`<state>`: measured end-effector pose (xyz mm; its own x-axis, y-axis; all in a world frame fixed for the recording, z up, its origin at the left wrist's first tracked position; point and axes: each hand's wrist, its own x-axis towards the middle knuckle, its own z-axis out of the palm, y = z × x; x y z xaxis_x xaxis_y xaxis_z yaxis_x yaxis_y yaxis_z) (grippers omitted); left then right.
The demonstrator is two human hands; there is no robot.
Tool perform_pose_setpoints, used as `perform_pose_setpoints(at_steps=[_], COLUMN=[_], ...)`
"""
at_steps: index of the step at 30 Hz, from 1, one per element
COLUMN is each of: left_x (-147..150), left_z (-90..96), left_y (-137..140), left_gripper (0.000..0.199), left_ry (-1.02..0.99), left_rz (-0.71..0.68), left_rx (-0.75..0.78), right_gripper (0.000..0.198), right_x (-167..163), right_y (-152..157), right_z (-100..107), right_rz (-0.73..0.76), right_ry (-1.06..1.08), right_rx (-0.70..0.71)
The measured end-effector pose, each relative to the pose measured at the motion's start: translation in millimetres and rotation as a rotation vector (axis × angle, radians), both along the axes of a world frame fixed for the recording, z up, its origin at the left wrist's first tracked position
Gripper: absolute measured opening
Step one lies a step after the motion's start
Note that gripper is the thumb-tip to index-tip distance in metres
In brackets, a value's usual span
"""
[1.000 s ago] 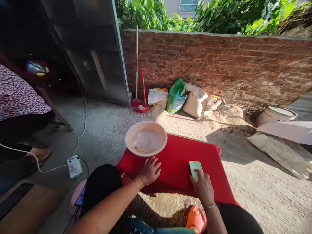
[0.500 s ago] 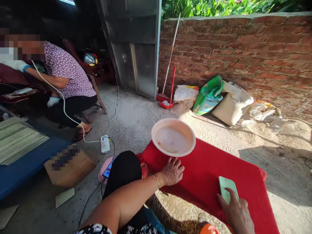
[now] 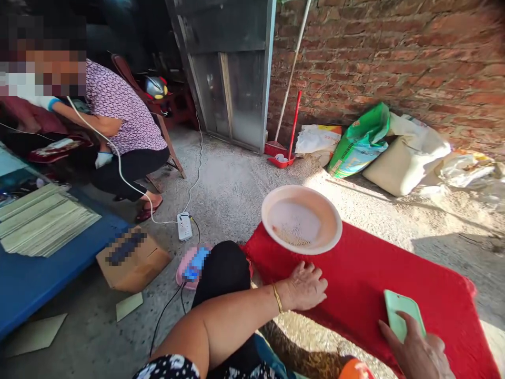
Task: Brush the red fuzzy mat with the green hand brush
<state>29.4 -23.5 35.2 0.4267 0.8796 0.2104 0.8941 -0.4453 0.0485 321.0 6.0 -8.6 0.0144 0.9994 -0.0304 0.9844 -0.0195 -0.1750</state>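
My left hand (image 3: pixel 305 287), with a gold bracelet at the wrist, lies on the red cloth (image 3: pixel 363 268) just in front of the basin. Its fingers are spread and hold nothing. A wide, shallow pale pink basin (image 3: pixel 272 226) rests at the cloth's far left end, with small pale bits at its bottom. At the right, a light green phone or phone case (image 3: pixel 394 308) lies flat on the cloth. My right hand (image 3: pixel 424 350) is over its near edge, index finger on it, thumb apart to the left; the other fingers are partly hidden.
A co-worker (image 3: pixel 122 110) in a patterned top bends at the left, beside a blue table (image 3: pixel 79 247) with stacked pale strips (image 3: pixel 47 216). A cardboard box (image 3: pixel 134 263), power strip (image 3: pixel 184 226) and cables lie on the floor. Sacks (image 3: pixel 406 158) and a red dustpan (image 3: pixel 281 160) line the brick wall.
The view has swung left and slightly down, so everything sits farther right in the picture. Both hands stay in nearly the same places on the cloth; the basin and the green phone have not moved.
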Motion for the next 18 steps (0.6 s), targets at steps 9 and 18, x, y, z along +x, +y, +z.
perform_pose_setpoints(at_steps=[9,18], left_x=[1.7,-2.5], left_z=[6.5,5.1], left_y=[-5.0,-1.4], left_gripper=[0.017,0.025], left_ry=[-0.005,0.087], left_rz=[-0.049,-0.023], left_rx=[-0.150,-0.108], right_gripper=[0.047,0.046], right_x=[-47.1,-53.3], right_y=[-12.8,-10.5], right_z=[57.9,67.2], right_rz=[-0.065,-0.090], right_ry=[-0.123,-0.115], right_rx=[-0.047,-0.039])
